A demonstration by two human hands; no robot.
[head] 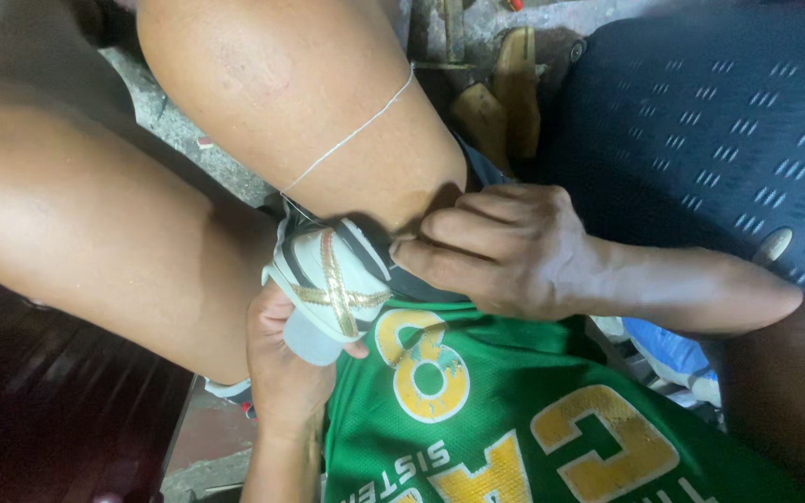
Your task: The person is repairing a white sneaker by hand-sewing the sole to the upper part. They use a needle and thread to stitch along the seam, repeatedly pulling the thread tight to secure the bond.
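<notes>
My left hand (283, 365) grips a white shoe (330, 278) with black stripes and a crossed gold band, holding it from below against my lap between my bare knees. Fingers closed, my right hand (503, 250) presses on the shoe's right side, its fingertips touching the upper. A thin white thread (354, 133) runs taut from the shoe up across my right thigh (314, 102). What my right fingertips pinch is hidden.
I wear a green jersey (514, 419) with yellow print. A dark blue patterned fabric (719, 112) fills the upper right. Wooden shoe forms (514, 84) lie on the gritty floor behind my knee. Dark wood (58, 410) is at lower left.
</notes>
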